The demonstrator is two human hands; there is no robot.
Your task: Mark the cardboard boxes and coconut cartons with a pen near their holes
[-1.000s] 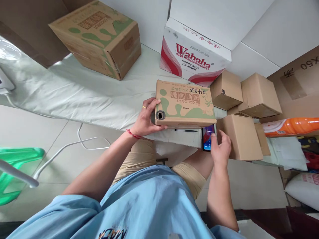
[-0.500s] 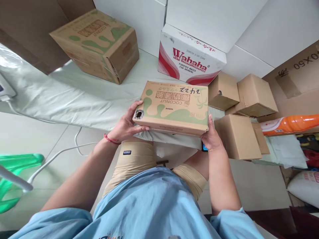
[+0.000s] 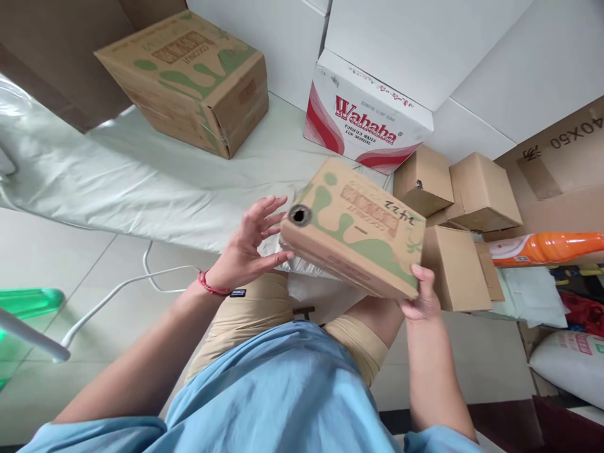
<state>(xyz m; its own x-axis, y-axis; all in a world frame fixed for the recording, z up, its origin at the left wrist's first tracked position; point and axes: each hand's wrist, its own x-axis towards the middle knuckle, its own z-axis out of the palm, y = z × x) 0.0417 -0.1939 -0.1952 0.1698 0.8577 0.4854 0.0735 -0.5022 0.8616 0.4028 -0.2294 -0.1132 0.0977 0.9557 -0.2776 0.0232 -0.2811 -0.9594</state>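
Observation:
A brown cardboard box (image 3: 358, 229) with green splash print and handwritten digits is tilted over the front edge of the cloth-covered surface, its right end lower than its left. My right hand (image 3: 422, 292) grips its lower right corner, thumb on the printed face. Beside the box's left end, my left hand (image 3: 257, 239) is open with fingers spread; the fingertips are close to the box, and I cannot tell whether they touch it. A dark round hole in a grey ring shows at the box's left corner.
A similar larger coconut box (image 3: 198, 82) stands at the back left on the pale cloth (image 3: 174, 182). Behind is a white and red Wahaha carton (image 3: 363, 116). Several small plain boxes (image 3: 457, 267) and an orange bottle (image 3: 547, 248) sit at right. A white cable (image 3: 127, 283) hangs at left.
The box has turned, its right end dropping and its left end shifting right. My left hand has let go and spread its fingers; my right hand has moved right and down with the box.

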